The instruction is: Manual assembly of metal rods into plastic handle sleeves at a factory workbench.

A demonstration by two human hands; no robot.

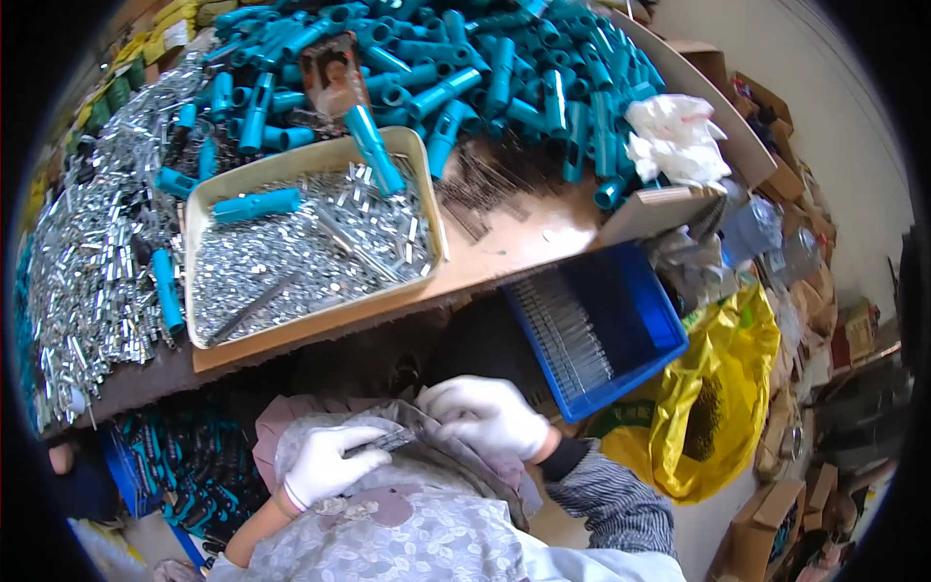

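My left hand (335, 466), in a white glove, is over my lap with its thumb and fingers pinched on a small silver-grey metal piece (393, 440). What exact part it is cannot be made out. To its right is my right hand (490, 417), also white-gloved and smeared by motion, so its fingers do not show clearly. Both hands are above the grey cloth (436, 485) spread over my lap. Beyond them on the bench stands a cream tray (430, 194) of small shiny metal parts. Teal tubes (257, 205) lie on those parts, and a tweezer-like metal strip (254, 307) rests near the tray's front left corner.
Teal tubular handles (446, 92) are heaped at the back, silver metal parts (97, 252) at the left. Right of my lap are a blue bin (645, 301) with rows of metal pieces and a yellow sack (747, 359). Black-and-teal pieces (194, 466) fill a container at lower left.
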